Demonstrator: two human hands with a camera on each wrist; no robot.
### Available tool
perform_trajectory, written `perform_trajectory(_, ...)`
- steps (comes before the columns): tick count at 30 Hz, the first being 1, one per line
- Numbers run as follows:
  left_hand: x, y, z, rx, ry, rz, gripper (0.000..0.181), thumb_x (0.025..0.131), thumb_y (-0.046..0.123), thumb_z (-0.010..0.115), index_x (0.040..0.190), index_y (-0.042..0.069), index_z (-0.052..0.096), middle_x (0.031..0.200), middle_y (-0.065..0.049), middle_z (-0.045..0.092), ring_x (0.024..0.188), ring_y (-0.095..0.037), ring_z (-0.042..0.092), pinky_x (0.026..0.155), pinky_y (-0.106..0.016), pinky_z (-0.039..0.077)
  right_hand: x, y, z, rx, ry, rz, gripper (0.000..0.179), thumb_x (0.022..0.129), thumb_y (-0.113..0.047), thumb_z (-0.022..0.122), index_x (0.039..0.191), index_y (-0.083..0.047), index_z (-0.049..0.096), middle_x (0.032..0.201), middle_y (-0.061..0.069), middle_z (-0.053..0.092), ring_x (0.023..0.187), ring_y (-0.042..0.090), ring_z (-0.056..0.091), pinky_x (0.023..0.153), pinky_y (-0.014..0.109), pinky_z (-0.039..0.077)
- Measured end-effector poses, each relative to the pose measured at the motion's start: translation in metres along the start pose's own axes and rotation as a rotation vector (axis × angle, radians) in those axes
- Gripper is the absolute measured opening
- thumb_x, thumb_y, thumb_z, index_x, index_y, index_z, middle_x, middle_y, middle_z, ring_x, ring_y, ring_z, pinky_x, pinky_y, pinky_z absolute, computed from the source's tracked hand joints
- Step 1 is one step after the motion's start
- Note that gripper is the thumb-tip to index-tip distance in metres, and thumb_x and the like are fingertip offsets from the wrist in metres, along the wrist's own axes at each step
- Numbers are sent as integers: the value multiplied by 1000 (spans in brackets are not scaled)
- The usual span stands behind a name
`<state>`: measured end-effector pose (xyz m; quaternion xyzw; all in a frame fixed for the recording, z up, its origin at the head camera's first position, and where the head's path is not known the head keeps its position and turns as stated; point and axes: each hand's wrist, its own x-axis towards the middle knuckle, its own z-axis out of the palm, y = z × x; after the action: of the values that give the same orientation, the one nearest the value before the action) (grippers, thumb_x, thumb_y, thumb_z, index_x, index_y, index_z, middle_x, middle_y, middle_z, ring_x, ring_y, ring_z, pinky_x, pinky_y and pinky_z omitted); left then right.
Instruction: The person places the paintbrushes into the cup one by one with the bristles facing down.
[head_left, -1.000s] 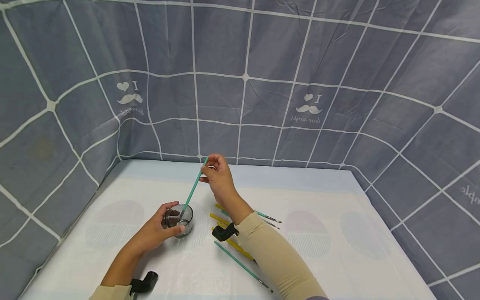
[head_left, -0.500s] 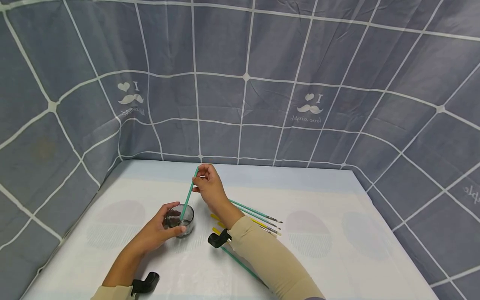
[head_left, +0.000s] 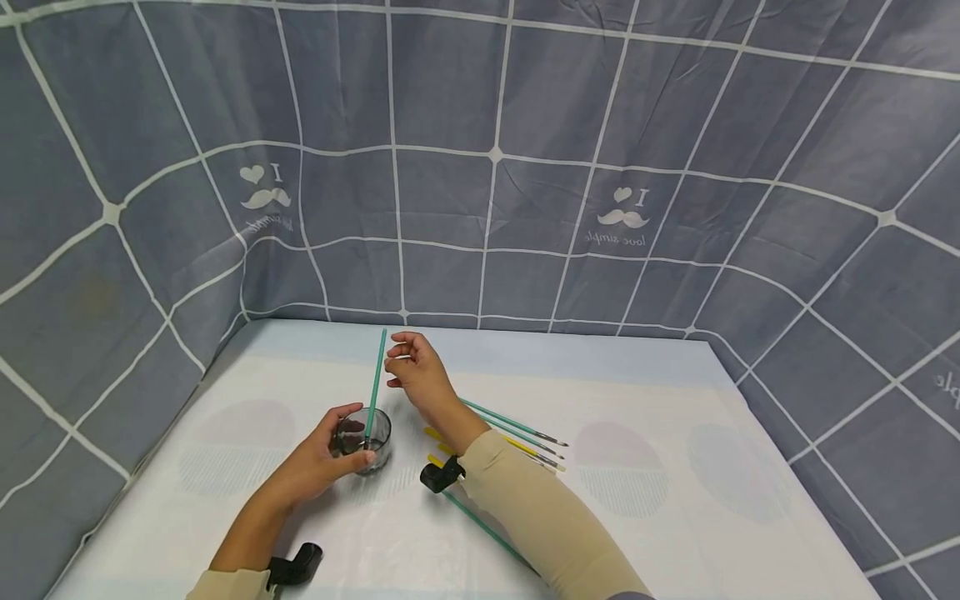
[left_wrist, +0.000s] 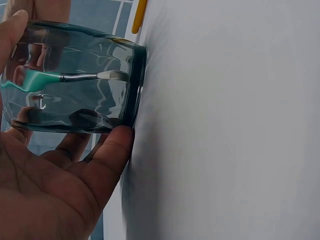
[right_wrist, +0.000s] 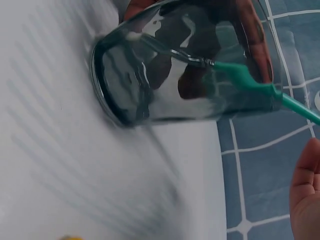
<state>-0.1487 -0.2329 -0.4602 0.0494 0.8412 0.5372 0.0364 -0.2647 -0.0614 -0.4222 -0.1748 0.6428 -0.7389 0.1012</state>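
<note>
My left hand (head_left: 318,457) grips a clear drinking glass (head_left: 383,451) from its left side, thumb and fingers around the wall. A green-handled paintbrush (head_left: 376,375) leans inside, its handle rising well above the rim. Seen through the glass in the left wrist view, the pale bristles (left_wrist: 114,75) point down near the thick base. To the right of the handle is my right hand (head_left: 427,379), with loosely bent fingers and a gap to the brush. The right wrist view also has its fingers (right_wrist: 306,175) apart from the handle (right_wrist: 296,106).
Several more paintbrushes lie right of the glass, partly hidden under my right forearm. Among them are a green one (head_left: 513,422), a yellow one (head_left: 520,446) and a long green one (head_left: 483,527) nearer me. A grey checked cloth (head_left: 442,200) walls the white table (head_left: 705,533).
The brush has gone deeper into the glass and tilted more upright as my right hand moved left and down. My right fingers have now let go of the handle. The left hand stays on the glass.
</note>
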Motion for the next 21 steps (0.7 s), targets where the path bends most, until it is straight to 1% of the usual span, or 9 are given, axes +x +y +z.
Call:
perform_trajectory(6,0,0,-1,9,-3,-15,82,87,25,79,151,11,30,135,-21,50,119,-35,53,93,-49,41,2,2,-16,-24,-18,13,34,96,-2,59,130,-7,53,104,4,56,93,26,61,73,31,52)
perform_trajectory(10,-1,0,-1,17,-6,-24,83,87,27,79,152,12,29,137,-21,49,121,-35,52,94,-51,41,6,7,-32,-52,-6,47,31,98,-4,58,129,-6,54,103,5,57,88,20,59,72,32,52)
perform_trajectory(13,-1,-1,-1,12,-6,-32,83,87,27,79,152,13,29,138,-21,49,122,-36,51,95,-52,40,8,10,-45,-76,-11,92,31,98,-4,59,128,-7,55,103,4,58,87,18,59,73,32,53)
perform_trajectory(15,-1,-2,-1,13,-3,-36,83,87,27,79,152,13,29,138,-21,49,122,-36,51,95,-53,40,10,11,-54,-93,-33,127,31,98,-5,59,128,-8,55,103,3,58,89,19,60,74,33,52)
perform_trajectory(18,-1,-2,-1,7,-5,-34,83,87,26,79,152,13,29,138,-21,49,123,-37,50,96,-54,38,11,12,-69,-116,-83,181,32,98,-7,59,130,-9,55,106,5,59,96,26,61,77,34,52)
perform_trajectory(21,-1,-1,-1,5,-13,-21,82,88,25,78,152,12,28,138,-22,48,123,-37,50,97,-55,38,10,12,-83,-153,-130,226,33,100,-10,58,133,-10,54,115,12,59,106,34,59,81,36,52)
